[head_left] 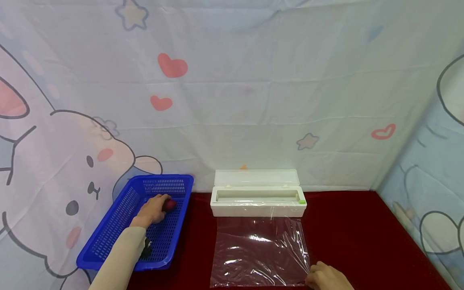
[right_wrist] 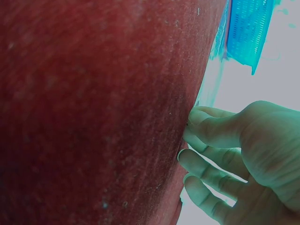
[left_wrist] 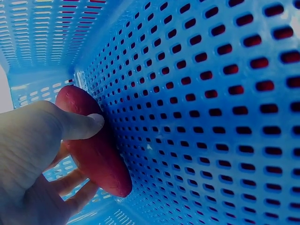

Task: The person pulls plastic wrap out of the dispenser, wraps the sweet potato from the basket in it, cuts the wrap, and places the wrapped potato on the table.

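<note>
Inside the blue basket (head_left: 183, 225), my left hand (head_left: 153, 208) holds a sweet potato (left_wrist: 101, 157). Its thumb lies across the red-purple skin, with the other fingers on the far side. The sweet potato is close against the perforated bottom. My right hand (head_left: 324, 277) pinches the near right corner of a sheet of cling film (head_left: 250, 251) between thumb and forefinger. That clear, wrinkled sheet stretches over the red cloth from a white cling film dispenser (head_left: 259, 211), whose lid is up.
A small dark item (head_left: 146, 249) lies in the basket, partly hidden by the left sleeve (head_left: 123, 253). The dispenser has a green piece (head_left: 302, 201) at its right end. Behind the red-covered table (head_left: 348, 233) hangs a printed cloth backdrop (head_left: 232, 96).
</note>
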Demonstrator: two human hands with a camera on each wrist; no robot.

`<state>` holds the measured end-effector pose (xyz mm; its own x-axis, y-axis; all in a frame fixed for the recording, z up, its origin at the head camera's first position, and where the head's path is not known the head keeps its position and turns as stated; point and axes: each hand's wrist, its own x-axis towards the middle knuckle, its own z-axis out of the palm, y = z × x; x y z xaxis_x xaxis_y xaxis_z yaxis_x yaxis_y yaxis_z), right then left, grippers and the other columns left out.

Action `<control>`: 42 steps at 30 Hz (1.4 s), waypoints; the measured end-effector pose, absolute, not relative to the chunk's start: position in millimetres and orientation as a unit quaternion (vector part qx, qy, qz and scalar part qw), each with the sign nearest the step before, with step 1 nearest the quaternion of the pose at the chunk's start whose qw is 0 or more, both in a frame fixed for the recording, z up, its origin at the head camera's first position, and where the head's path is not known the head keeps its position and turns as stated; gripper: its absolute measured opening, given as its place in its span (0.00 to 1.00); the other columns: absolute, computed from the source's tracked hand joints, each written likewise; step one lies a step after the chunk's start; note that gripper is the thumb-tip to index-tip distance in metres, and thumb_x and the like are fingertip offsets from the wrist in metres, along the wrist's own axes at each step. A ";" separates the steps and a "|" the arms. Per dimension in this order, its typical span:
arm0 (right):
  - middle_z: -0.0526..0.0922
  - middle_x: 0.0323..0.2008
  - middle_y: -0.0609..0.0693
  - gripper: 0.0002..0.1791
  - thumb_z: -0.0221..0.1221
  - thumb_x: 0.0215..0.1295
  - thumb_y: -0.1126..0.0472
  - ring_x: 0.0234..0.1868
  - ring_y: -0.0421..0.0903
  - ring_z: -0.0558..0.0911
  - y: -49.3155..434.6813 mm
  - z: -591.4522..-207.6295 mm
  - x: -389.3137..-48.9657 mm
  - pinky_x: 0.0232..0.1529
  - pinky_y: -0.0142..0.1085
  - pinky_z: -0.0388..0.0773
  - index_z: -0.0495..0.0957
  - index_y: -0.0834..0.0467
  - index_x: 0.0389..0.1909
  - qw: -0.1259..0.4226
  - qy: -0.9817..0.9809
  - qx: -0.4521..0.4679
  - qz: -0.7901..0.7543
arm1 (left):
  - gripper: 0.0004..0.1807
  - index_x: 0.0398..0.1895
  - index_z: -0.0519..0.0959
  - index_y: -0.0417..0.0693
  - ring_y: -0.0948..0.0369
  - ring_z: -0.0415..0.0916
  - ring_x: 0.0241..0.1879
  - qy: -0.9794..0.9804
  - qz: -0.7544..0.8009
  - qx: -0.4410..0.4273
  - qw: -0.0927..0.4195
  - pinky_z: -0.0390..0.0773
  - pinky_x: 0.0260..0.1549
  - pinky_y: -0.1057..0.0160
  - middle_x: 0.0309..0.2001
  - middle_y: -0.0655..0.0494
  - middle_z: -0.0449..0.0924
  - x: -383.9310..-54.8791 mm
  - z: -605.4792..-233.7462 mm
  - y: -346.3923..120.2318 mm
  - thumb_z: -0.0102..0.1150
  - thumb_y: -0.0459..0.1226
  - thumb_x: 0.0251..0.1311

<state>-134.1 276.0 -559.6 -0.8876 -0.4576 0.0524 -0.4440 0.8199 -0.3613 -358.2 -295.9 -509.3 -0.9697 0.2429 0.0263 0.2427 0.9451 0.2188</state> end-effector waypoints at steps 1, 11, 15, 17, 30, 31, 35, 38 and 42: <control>0.76 0.26 0.31 0.06 0.73 0.60 0.64 0.28 0.29 0.65 275.9 -559.2 -134.0 0.28 0.29 0.70 0.90 0.50 0.26 0.018 0.954 -0.236 -0.184 | 0.32 0.70 0.75 0.38 0.35 0.80 0.56 0.986 0.109 0.124 0.000 0.81 0.54 0.33 0.62 0.31 0.78 -357.7 -508.7 -295.9 0.68 0.26 0.60; 0.75 0.25 0.31 0.05 0.72 0.61 0.62 0.28 0.29 0.65 275.7 -557.1 -133.4 0.28 0.29 0.70 0.90 0.50 0.27 0.035 0.955 -0.225 -0.188 | 0.31 0.68 0.76 0.38 0.35 0.81 0.54 0.986 0.106 0.130 -0.013 0.80 0.54 0.33 0.60 0.31 0.80 -358.4 -504.4 -298.2 0.69 0.28 0.60; 0.76 0.26 0.31 0.05 0.72 0.62 0.62 0.29 0.29 0.65 274.9 -556.3 -133.6 0.28 0.29 0.71 0.90 0.51 0.28 0.043 0.955 -0.223 -0.193 | 0.30 0.67 0.77 0.38 0.35 0.81 0.55 0.985 0.105 0.137 -0.024 0.80 0.54 0.33 0.59 0.31 0.80 -358.3 -502.1 -299.7 0.69 0.28 0.60; 0.77 0.26 0.31 0.05 0.72 0.62 0.62 0.28 0.29 0.66 274.6 -555.9 -133.9 0.28 0.29 0.71 0.90 0.51 0.28 0.048 0.954 -0.222 -0.196 | 0.30 0.67 0.77 0.37 0.34 0.80 0.55 0.984 0.103 0.141 -0.029 0.80 0.53 0.33 0.59 0.31 0.80 -358.0 -500.1 -300.3 0.69 0.27 0.59; 0.75 0.25 0.30 0.06 0.72 0.60 0.64 0.28 0.28 0.65 276.4 -556.5 -132.0 0.28 0.30 0.70 0.90 0.49 0.27 0.027 0.953 -0.230 -0.196 | 0.30 0.68 0.75 0.38 0.30 0.77 0.57 0.986 0.098 0.131 -0.031 0.80 0.52 0.30 0.62 0.29 0.78 -352.7 -484.3 -294.0 0.68 0.29 0.61; 0.75 0.25 0.29 0.06 0.72 0.60 0.64 0.28 0.28 0.65 276.5 -556.9 -131.7 0.28 0.30 0.70 0.90 0.49 0.27 0.025 0.953 -0.230 -0.195 | 0.30 0.68 0.75 0.38 0.30 0.77 0.57 0.986 0.098 0.131 -0.030 0.80 0.51 0.31 0.62 0.29 0.78 -352.4 -483.5 -293.8 0.68 0.29 0.61; 0.74 0.25 0.29 0.07 0.72 0.58 0.65 0.28 0.28 0.65 277.2 -558.1 -130.8 0.28 0.30 0.70 0.90 0.49 0.27 0.014 0.954 -0.232 -0.188 | 0.30 0.67 0.76 0.39 0.31 0.77 0.56 0.985 0.098 0.136 -0.032 0.81 0.49 0.31 0.62 0.29 0.77 -350.7 -478.9 -292.6 0.68 0.29 0.60; 0.75 0.25 0.30 0.08 0.72 0.57 0.67 0.29 0.28 0.65 277.7 -559.0 -130.5 0.28 0.30 0.71 0.90 0.49 0.27 0.007 0.954 -0.233 -0.186 | 0.29 0.67 0.76 0.38 0.32 0.78 0.54 0.985 0.101 0.134 -0.031 0.81 0.47 0.32 0.61 0.29 0.77 -349.6 -475.3 -291.2 0.68 0.29 0.60; 0.76 0.25 0.32 0.09 0.72 0.55 0.68 0.29 0.28 0.66 278.3 -560.1 -130.3 0.28 0.30 0.71 0.90 0.49 0.27 0.004 0.953 -0.235 -0.192 | 0.30 0.68 0.75 0.39 0.34 0.79 0.53 0.986 0.106 0.130 -0.026 0.82 0.47 0.33 0.60 0.30 0.78 -349.3 -471.8 -288.5 0.67 0.29 0.62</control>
<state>-130.3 278.3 -560.1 -0.8892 -0.4498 0.0833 -0.4469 0.8152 -0.3684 -349.3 -288.5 -471.8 -0.9649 0.2504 0.0795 0.2616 0.9438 0.2018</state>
